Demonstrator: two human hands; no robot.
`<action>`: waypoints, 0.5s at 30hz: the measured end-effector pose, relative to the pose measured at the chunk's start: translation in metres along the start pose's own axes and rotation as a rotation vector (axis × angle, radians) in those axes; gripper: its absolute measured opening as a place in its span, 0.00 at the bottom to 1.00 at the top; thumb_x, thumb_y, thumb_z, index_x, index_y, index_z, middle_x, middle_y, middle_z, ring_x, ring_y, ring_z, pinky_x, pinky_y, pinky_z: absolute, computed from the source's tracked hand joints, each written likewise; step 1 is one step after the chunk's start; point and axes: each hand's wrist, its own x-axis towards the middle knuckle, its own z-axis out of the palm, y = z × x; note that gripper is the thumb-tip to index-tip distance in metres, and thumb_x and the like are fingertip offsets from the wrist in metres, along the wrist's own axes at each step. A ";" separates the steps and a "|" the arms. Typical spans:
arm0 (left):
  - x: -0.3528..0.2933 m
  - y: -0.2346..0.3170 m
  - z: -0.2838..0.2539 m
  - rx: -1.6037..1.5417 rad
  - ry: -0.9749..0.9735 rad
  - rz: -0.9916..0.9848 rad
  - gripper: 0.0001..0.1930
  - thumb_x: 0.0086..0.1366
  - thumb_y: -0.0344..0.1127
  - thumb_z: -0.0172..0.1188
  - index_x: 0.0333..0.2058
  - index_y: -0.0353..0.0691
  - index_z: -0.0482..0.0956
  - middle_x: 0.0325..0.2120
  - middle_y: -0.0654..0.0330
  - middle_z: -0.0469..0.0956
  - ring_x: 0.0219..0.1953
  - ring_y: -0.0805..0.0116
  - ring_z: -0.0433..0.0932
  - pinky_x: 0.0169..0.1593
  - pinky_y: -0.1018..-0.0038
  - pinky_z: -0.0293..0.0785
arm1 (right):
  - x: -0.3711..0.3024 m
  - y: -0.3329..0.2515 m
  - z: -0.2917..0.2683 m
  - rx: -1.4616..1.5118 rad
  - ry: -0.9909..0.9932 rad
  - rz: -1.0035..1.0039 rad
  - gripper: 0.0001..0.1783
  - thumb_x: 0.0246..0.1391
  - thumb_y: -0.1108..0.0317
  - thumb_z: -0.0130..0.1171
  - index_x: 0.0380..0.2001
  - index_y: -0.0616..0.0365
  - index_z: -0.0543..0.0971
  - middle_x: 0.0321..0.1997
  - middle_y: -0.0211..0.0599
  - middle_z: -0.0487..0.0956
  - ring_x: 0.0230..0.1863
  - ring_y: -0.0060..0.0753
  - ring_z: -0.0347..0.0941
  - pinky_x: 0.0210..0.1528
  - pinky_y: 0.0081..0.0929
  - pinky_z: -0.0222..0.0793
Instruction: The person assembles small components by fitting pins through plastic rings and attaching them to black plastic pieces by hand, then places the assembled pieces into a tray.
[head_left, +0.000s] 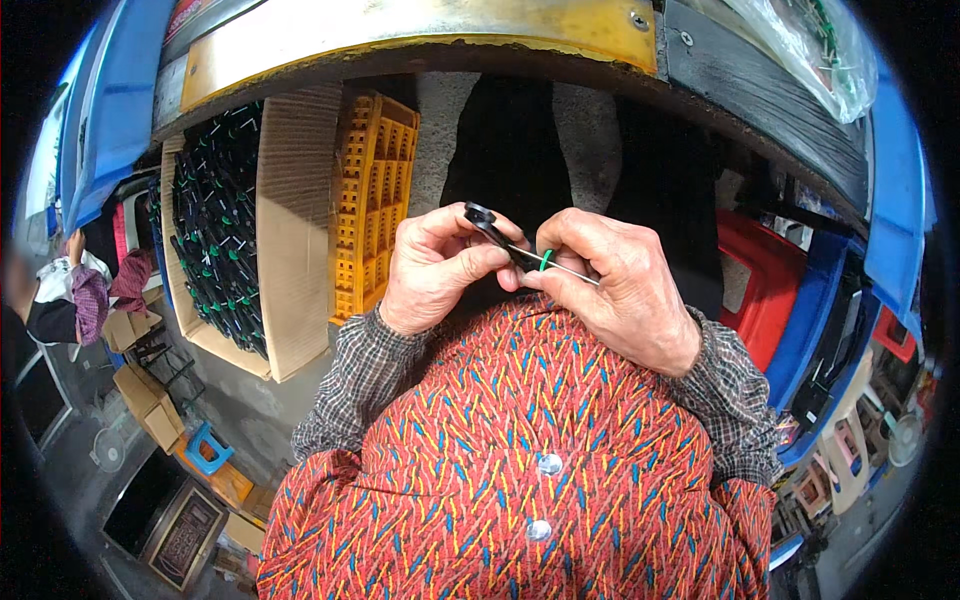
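In front of my chest, both hands hold a slim black piece [492, 228] with a thin metal rod and a green ring [546, 260] around it. My left hand [440, 265] pinches the black part between thumb and fingers, its hooked-looking end sticking up. With thumb and forefinger, my right hand [620, 290] grips the metal rod close by the green ring. The fingers cover much of the join between the black part and the rod, so its exact kind is unclear.
A cardboard box [295, 190] at my left holds many black pieces with green and silvery parts. Beside it stands a yellow plastic crate [375, 200]. The worn table edge [420, 30] runs ahead. Red [765, 290] and blue bins [812, 320] stand right. Another person [90, 290] sits far left.
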 end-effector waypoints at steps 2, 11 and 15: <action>-0.001 0.002 0.001 0.043 0.022 0.020 0.08 0.59 0.19 0.58 0.38 0.28 0.77 0.32 0.52 0.78 0.29 0.70 0.79 0.36 0.74 0.79 | 0.001 0.001 0.002 0.042 0.014 0.012 0.10 0.45 0.73 0.62 0.27 0.62 0.70 0.22 0.44 0.71 0.22 0.42 0.71 0.23 0.31 0.64; -0.003 0.006 0.000 0.300 0.051 0.075 0.08 0.58 0.17 0.58 0.38 0.27 0.77 0.33 0.53 0.78 0.30 0.68 0.80 0.37 0.75 0.79 | -0.001 0.003 0.000 0.257 -0.018 0.171 0.10 0.46 0.73 0.63 0.29 0.62 0.72 0.18 0.36 0.66 0.18 0.22 0.64 0.21 0.23 0.59; -0.003 0.001 0.001 0.038 0.027 0.018 0.08 0.59 0.18 0.57 0.38 0.28 0.77 0.31 0.53 0.79 0.29 0.67 0.80 0.37 0.74 0.79 | -0.003 0.007 0.002 0.213 0.011 0.115 0.09 0.45 0.75 0.62 0.28 0.61 0.72 0.20 0.38 0.68 0.19 0.29 0.68 0.22 0.26 0.62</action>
